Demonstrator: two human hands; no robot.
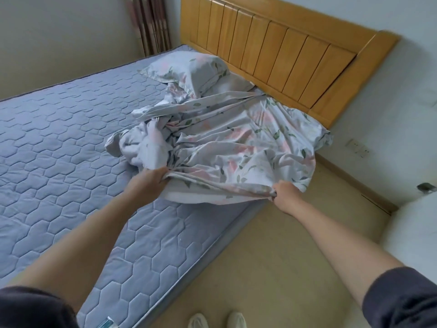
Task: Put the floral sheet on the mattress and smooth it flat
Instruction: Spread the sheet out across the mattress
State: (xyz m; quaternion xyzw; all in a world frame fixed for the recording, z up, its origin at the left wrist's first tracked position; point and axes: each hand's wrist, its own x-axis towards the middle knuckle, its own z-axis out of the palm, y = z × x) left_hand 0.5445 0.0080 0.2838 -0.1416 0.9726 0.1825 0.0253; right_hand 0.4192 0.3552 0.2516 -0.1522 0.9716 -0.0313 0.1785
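Note:
The floral sheet (236,143), pale grey with pink flowers and green leaves, lies bunched on the head-end right corner of the blue quilted mattress (59,143). Part of it hangs over the mattress's right side. My left hand (149,183) grips the sheet's near edge on the mattress. My right hand (286,195) grips the same edge, bunched in its fingers, just past the mattress's right side. The sheet's left part is a crumpled heap; most of the mattress is bare.
A matching floral pillow (189,69) lies against the wooden headboard (279,50). Curtains (151,22) hang in the far corner. Tan floor (295,256) runs along the bed's right side, with my white shoes (217,320) on it and a white object (416,233) at right.

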